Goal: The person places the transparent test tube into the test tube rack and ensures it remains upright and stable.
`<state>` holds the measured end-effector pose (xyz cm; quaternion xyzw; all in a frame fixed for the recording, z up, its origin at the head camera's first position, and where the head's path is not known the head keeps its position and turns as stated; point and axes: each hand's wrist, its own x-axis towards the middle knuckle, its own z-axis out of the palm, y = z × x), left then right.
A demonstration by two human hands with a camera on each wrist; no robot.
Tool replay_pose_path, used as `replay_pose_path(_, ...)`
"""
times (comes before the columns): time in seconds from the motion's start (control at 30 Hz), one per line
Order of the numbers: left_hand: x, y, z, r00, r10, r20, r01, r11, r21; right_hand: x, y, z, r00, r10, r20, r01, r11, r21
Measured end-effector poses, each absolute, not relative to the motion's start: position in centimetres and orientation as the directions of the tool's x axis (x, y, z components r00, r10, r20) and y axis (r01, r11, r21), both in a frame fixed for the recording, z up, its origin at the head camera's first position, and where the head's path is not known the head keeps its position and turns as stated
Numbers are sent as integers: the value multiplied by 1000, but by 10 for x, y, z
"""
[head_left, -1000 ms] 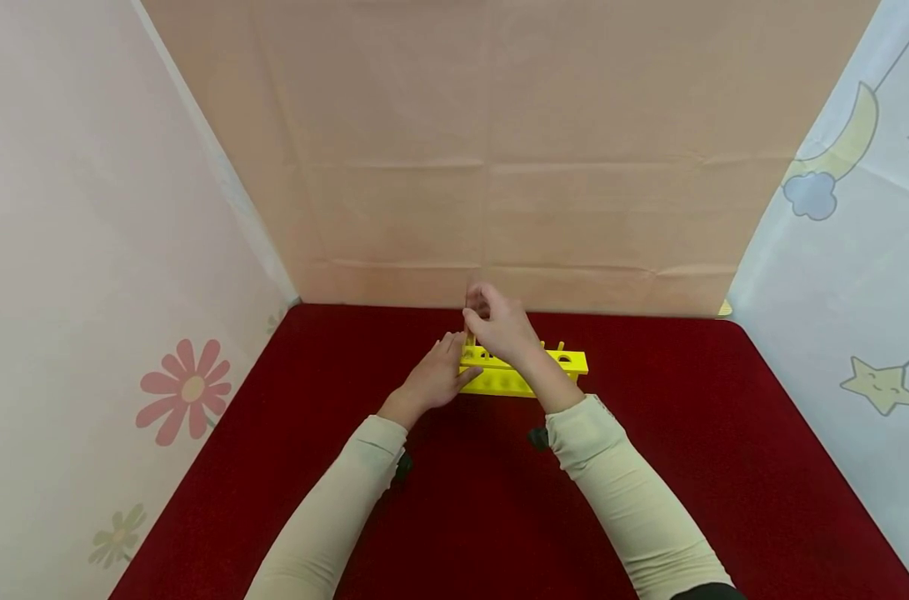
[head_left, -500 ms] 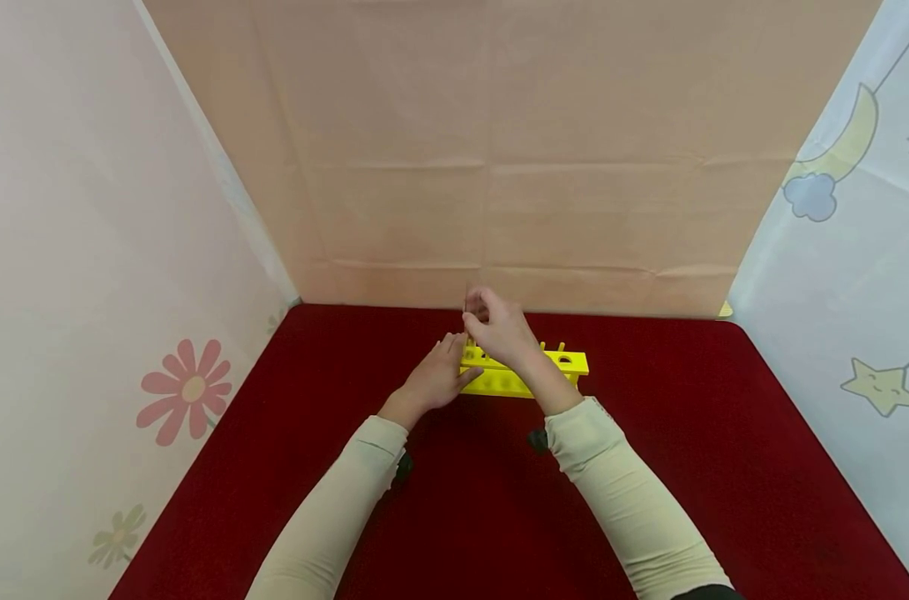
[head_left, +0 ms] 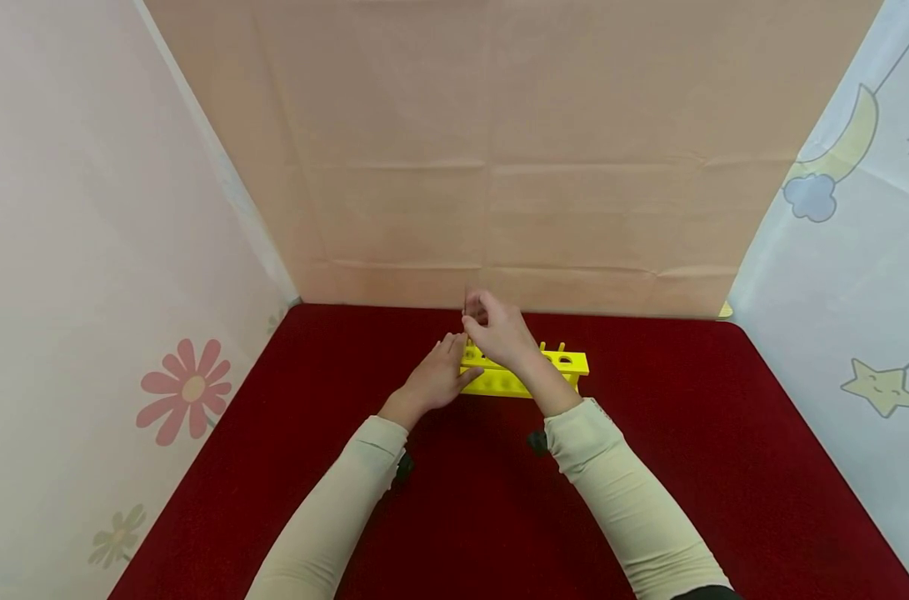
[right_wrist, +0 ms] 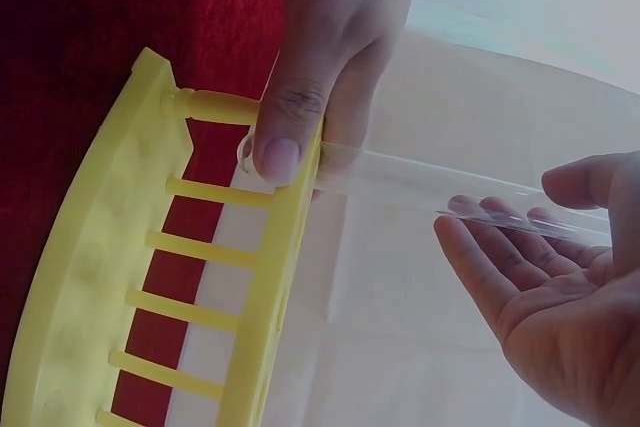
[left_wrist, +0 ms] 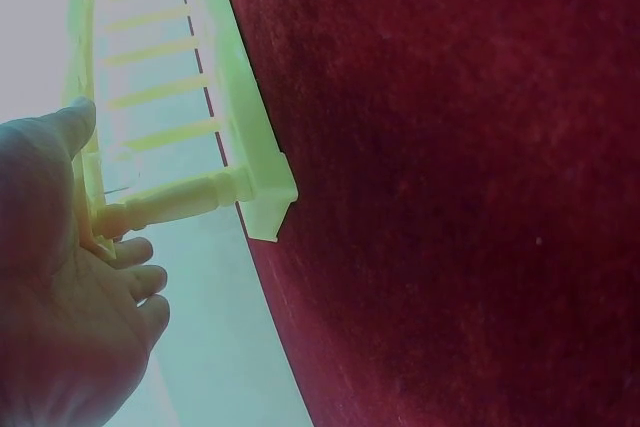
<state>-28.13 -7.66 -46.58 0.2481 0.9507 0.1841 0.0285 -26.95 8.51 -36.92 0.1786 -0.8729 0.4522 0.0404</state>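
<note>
Where clear tube [right_wrist: 410,181] enters, yellow rack [head_left: 499,382]

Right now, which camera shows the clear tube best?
The right wrist view: the clear tube runs through the yellow rack to the right hand, big and close up. The head view shows just a faint sliver by that hand; in the left wrist view I can't make it out.

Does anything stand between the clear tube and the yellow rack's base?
Nothing visible does. The right wrist view shows the clear tube through the top plate of the yellow rack, with open space between its rounded end and the base. The left hand partly hides that end.
</note>
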Motion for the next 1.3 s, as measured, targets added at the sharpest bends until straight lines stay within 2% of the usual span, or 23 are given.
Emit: replay_pose_path(1.3, -278, -76, -462, -876, 482, 23, 449, 797, 404, -274, 84, -383, -939, -282, 198, -325, 533, -781)
